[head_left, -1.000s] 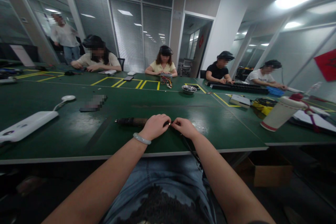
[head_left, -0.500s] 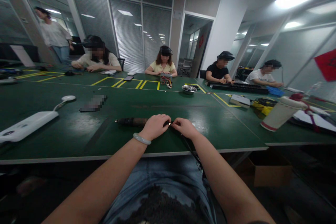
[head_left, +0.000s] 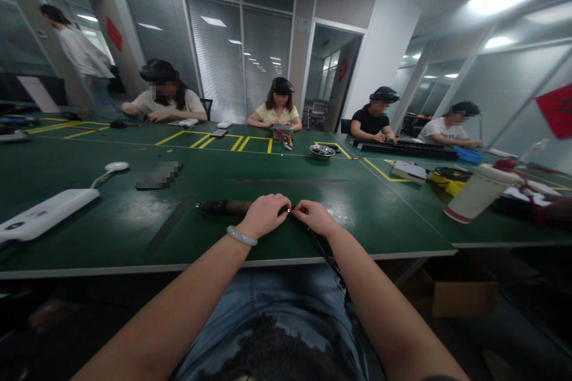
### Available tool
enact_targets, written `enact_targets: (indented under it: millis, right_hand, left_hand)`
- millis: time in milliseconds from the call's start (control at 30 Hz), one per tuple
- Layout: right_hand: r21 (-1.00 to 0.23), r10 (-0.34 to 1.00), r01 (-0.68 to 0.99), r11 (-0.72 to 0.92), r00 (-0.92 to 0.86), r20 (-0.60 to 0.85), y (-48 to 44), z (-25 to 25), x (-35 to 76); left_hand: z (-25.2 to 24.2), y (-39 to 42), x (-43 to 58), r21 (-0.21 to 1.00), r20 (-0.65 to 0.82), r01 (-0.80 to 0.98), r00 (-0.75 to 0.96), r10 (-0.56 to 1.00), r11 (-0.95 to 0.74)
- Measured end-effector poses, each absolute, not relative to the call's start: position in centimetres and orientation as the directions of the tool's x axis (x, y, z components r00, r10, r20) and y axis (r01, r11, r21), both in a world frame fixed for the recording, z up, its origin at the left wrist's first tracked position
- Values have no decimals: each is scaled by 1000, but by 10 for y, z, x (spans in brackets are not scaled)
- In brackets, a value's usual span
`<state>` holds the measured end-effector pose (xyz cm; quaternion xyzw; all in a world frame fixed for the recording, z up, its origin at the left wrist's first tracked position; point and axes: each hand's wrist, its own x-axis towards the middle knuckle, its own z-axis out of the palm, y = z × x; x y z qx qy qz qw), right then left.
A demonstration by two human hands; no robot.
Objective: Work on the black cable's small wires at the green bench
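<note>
An electric screwdriver, brown-bodied with a black nose and a metal tip pointing left, lies on the green table. My left hand, with a pale bangle at the wrist, is closed around its rear end. Close beside it, my right hand pinches the end of a black cable between thumb and fingers. A small shiny metal piece shows in the narrow gap between both hands; whether the cable end touches the screwdriver is hidden by my fingers. The cable runs down over the table edge towards my lap.
Left on the green table are a white device and a phone-like object. A metal bowl stands beyond my hands. To the right are a white box and a leaning cup. Several people sit along the far side.
My hands hold nearly the same pose on the screwdriver and cable. The standing person at far left has turned and moved left. A dark shape has appeared at the right edge.
</note>
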<state>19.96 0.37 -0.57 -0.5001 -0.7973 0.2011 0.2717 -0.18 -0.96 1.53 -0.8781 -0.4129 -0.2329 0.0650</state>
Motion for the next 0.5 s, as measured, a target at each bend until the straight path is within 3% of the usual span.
enact_targets:
  millis: [500]
  right_hand:
    - [-582,906,695,422,-348,240,4,-5,199]
  left_hand:
    - [14,-8,-2,80,456,763,544,704,-641]
